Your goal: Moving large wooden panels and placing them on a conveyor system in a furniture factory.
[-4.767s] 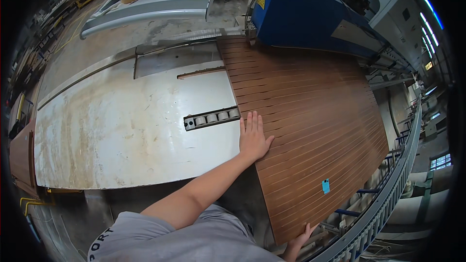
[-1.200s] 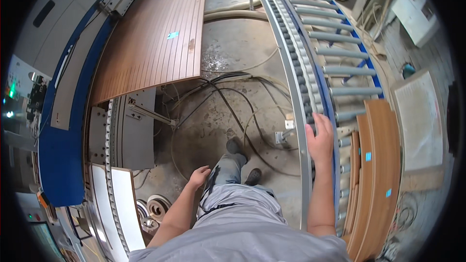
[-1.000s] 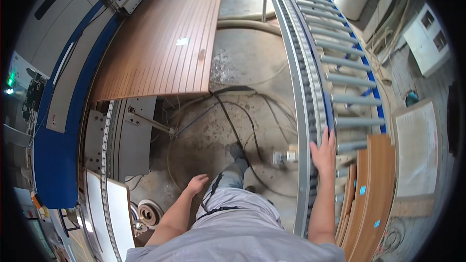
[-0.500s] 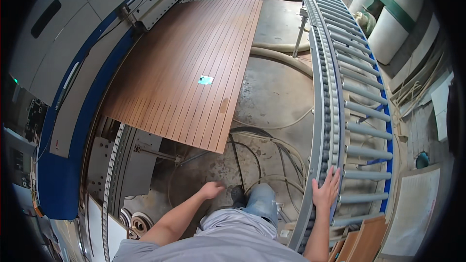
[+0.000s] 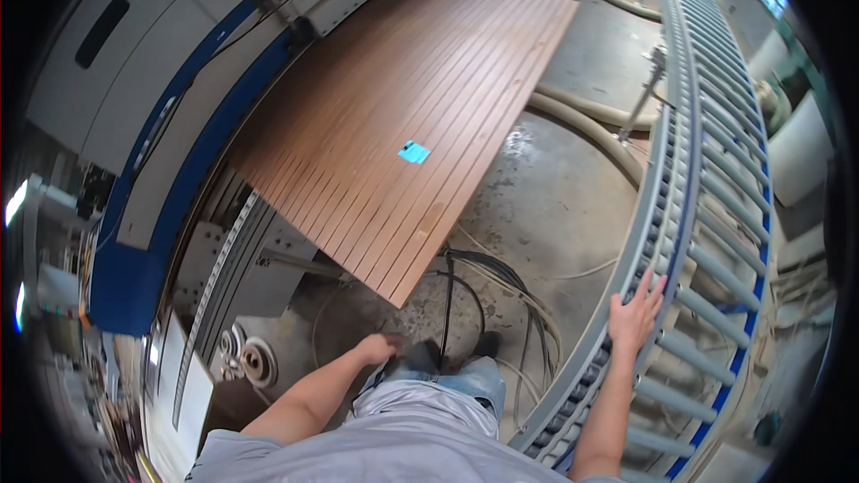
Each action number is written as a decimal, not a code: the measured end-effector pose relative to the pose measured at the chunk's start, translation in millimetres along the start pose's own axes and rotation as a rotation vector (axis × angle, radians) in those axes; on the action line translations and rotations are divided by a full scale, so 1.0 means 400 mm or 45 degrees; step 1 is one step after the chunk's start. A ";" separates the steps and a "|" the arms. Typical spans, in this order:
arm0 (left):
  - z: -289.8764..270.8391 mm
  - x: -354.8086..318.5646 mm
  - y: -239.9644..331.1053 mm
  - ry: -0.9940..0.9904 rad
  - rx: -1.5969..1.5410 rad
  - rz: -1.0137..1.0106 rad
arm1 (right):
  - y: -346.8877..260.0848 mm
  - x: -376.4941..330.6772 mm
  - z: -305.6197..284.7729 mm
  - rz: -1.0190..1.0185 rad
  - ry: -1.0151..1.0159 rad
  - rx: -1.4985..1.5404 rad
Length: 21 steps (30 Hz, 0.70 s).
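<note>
My right hand (image 5: 633, 320) lies with its fingers spread on the side rail (image 5: 660, 246) of the roller conveyor (image 5: 716, 313), touching the chain strip beside the grey rollers. My left hand (image 5: 379, 349) hangs in the air in front of my body, apart from everything. Its fingers are blurred and partly turned away. Ahead of it is the near corner of a large brown grooved panel (image 5: 385, 134), which sticks out from the blue and white machine (image 5: 143, 206). A small turquoise label (image 5: 413, 152) sits on top of the panel.
Black cables (image 5: 514, 286) run across the concrete floor between panel and conveyor. A thick beige hose (image 5: 586, 130) crosses farther off. Round metal pulleys (image 5: 258, 360) stand low on the left, near the machine's cable chain (image 5: 213, 291). A metal conveyor leg (image 5: 640, 103) stands at the far right.
My view has turned, so the panel and conveyor appear shifted right and tilted. My right hand is farther forward along the rail. The left hand has moved slightly back toward my body.
</note>
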<state>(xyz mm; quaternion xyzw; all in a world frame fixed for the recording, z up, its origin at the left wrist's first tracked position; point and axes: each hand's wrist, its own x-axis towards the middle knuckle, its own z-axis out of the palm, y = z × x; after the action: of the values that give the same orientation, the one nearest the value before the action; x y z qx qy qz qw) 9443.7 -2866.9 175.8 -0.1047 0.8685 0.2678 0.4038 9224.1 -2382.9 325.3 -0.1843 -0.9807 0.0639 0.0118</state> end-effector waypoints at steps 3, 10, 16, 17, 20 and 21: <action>-0.007 0.011 0.042 0.124 -0.224 -0.161 | -0.003 0.111 0.012 0.011 -0.001 0.049; -0.065 0.018 0.169 0.014 -0.348 -0.033 | -0.026 0.312 0.043 0.000 0.073 0.024; -0.102 0.057 0.086 0.290 -0.523 -0.046 | -0.019 0.381 0.076 0.027 0.036 -0.036; -0.116 0.065 0.071 0.331 -0.557 -0.084 | 0.013 0.403 0.100 0.006 0.116 -0.049; -0.074 0.057 -0.003 0.552 -0.647 -0.212 | -0.053 0.406 0.072 0.046 0.037 -0.025; -0.064 0.061 -0.015 0.561 -0.681 -0.252 | -0.034 0.423 0.077 0.030 0.047 -0.009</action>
<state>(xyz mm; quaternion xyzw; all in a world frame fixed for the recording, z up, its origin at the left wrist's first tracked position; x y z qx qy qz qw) 9413.9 -2885.2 168.6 -0.3454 0.8196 0.4161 0.1891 9060.0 -2337.6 296.5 -0.1968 -0.9783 0.0573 0.0284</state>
